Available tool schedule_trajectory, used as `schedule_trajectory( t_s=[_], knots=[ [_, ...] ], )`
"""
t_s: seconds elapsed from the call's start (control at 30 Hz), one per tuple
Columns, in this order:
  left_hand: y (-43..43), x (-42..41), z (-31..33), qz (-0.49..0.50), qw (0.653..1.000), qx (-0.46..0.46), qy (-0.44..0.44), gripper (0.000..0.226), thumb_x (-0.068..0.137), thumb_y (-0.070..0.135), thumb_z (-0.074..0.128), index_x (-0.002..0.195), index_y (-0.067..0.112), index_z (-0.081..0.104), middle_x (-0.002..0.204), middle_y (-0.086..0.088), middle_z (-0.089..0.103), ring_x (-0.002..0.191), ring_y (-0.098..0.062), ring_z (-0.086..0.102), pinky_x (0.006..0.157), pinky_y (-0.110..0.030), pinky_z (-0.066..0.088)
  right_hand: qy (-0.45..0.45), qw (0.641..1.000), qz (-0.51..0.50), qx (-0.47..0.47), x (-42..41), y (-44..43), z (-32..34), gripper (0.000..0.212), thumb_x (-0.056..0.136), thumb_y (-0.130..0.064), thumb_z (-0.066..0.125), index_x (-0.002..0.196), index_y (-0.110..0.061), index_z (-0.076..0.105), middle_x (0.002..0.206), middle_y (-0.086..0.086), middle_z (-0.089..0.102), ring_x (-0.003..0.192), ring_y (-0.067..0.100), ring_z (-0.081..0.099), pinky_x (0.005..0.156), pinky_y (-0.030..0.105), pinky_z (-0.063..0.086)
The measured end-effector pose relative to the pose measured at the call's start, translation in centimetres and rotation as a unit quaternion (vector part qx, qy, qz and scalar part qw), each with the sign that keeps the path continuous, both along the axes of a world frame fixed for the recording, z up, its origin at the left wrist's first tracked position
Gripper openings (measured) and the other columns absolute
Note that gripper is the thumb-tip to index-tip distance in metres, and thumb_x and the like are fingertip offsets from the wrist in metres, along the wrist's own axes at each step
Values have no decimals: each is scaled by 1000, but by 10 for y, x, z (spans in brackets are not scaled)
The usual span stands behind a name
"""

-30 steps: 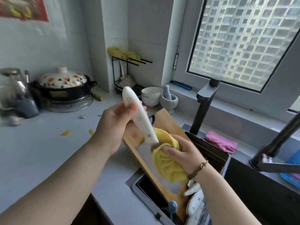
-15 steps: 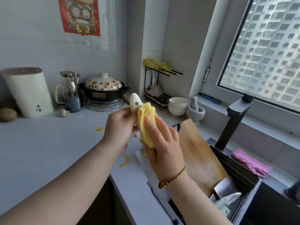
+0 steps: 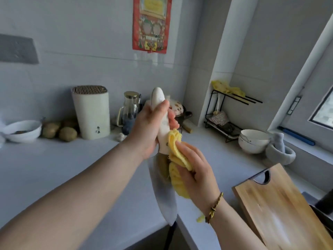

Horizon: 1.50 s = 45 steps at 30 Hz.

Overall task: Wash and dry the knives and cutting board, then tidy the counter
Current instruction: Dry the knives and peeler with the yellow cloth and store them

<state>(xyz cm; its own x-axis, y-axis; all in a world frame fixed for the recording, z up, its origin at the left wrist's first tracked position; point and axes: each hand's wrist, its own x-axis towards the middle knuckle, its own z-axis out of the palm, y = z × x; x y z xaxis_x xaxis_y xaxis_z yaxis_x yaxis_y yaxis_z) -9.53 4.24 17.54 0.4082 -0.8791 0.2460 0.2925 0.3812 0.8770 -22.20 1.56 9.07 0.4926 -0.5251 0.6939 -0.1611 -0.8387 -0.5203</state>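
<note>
Knife [image 3: 162, 190] in left hand [image 3: 149, 130], cloth [image 3: 175, 150] in right hand [image 3: 197, 170]; dark-filled jug [image 3: 130, 110] behind

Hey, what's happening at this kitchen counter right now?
A person is wiping a white-handled knife with a yellow cloth. The left grip holds the handle, blade pointing down past the edge of the counter, while the right grip presses the bunched cloth where handle meets blade. The wooden cutting board lies off to the right, untouched, and a white knife block stands at the back.
</note>
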Motion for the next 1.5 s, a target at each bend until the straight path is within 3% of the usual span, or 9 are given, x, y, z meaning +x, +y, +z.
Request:
schedule_trajectory(
  t_s=[0.37, 0.5, 0.57, 0.77, 0.97, 1.17, 1.3, 1.33, 1.5],
  knots=[
    [-30, 171, 49, 168, 985, 13, 48, 50, 93, 55, 31, 65, 17, 47, 37, 11, 44, 35, -6, 38, 44, -18, 32, -63, 984, -33, 162, 111, -20, -29, 47, 70, -38, 43, 117, -43, 42, 101, -35, 59, 95, -21, 49, 79, -4, 35],
    [-37, 221, 79, 234, 969, -14, 74, 48, 91, 57, 36, 66, 18, 49, 38, 11, 46, 38, -7, 39, 44, -16, 32, -41, 979, -42, 193, 132, -41, -29, 43, 76, -17, 48, 112, -37, 60, 100, -23, 54, 91, -24, 48, 76, -5, 35],
    [-41, 241, 93, 264, 961, -40, 76, 48, 92, 57, 36, 65, 18, 48, 40, 9, 44, 38, -8, 38, 42, -15, 31, -31, 977, -45, 206, 144, -52, -28, 41, 84, -5, 53, 115, -32, 48, 97, -20, 53, 89, -25, 48, 74, -6, 34],
    [-53, 277, 126, 340, 937, -80, 27, 48, 93, 55, 34, 67, 16, 44, 45, 8, 41, 40, -8, 37, 43, -16, 31, 0, 968, -41, 246, 182, -89, -30, 50, 84, 8, 54, 119, -26, 47, 99, -6, 54, 86, 5, 52, 82, 20, 39],
    [-85, 299, 141, 391, 916, -79, -36, 44, 94, 52, 35, 68, 17, 42, 54, 7, 40, 44, -7, 36, 45, -18, 32, 8, 962, -14, 271, 209, -126, -33, 39, 84, 5, 55, 117, -16, 57, 92, -14, 54, 84, 6, 52, 71, 12, 36],
    [-117, 318, 148, 419, 903, -94, -22, 45, 93, 51, 41, 65, 15, 40, 51, 6, 35, 44, -10, 31, 44, -19, 29, 2, 956, 0, 292, 225, -150, -45, 39, 85, 4, 54, 109, -27, 53, 94, -14, 56, 82, -11, 55, 67, -3, 37],
    [-142, 325, 150, 428, 895, -120, -30, 44, 93, 48, 43, 65, 15, 40, 47, 7, 34, 41, -11, 31, 46, -21, 29, 16, 953, 3, 302, 232, -157, -56, 41, 85, 5, 54, 109, -28, 54, 100, -1, 58, 84, -8, 52, 78, 7, 43],
    [-148, 327, 149, 430, 894, -125, -31, 43, 93, 47, 44, 65, 14, 40, 47, 6, 34, 41, -11, 30, 46, -21, 29, 12, 953, 5, 302, 233, -158, -58, 44, 85, 4, 55, 104, -35, 53, 100, -2, 59, 84, -8, 53, 82, 12, 46],
    [-173, 332, 142, 444, 886, -128, -26, 43, 93, 42, 47, 63, 13, 37, 53, 2, 34, 43, -12, 31, 44, -20, 29, -23, 949, 5, 315, 241, -164, -65, 85, 82, 4, 58, 79, -80, 42, 93, -26, 59, 84, -27, 50, 70, -6, 36]
  ],
)
